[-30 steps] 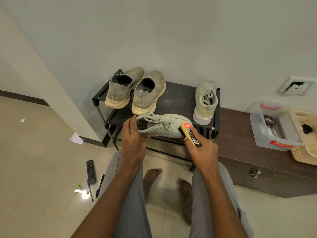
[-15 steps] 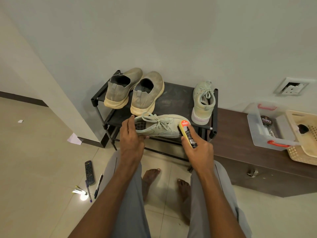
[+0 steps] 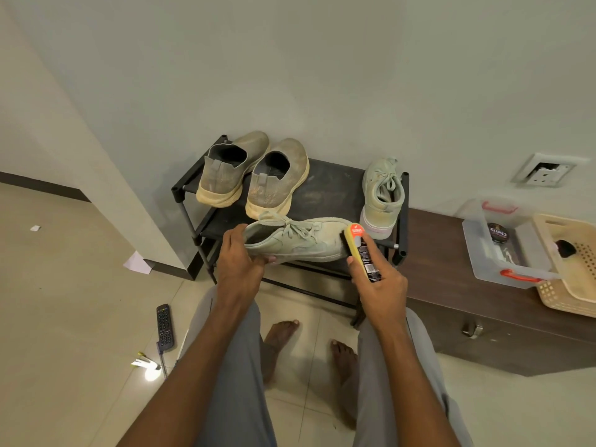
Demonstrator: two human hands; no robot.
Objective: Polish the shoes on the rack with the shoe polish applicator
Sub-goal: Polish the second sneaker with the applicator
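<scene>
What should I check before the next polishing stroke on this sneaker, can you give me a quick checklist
1. Left hand gripping the held sneaker at its heel: ok.
2. Right hand wrapped around the shoe polish applicator: ok.
3. Applicator's dark sponge edge against the sneaker's toe: ok.
4. Polish showing on the toe: cannot tell.
5. Matching sneaker waiting on the rack: ok.
6. Tan slip-on pair on the rack, polished or not: cannot tell.
</scene>
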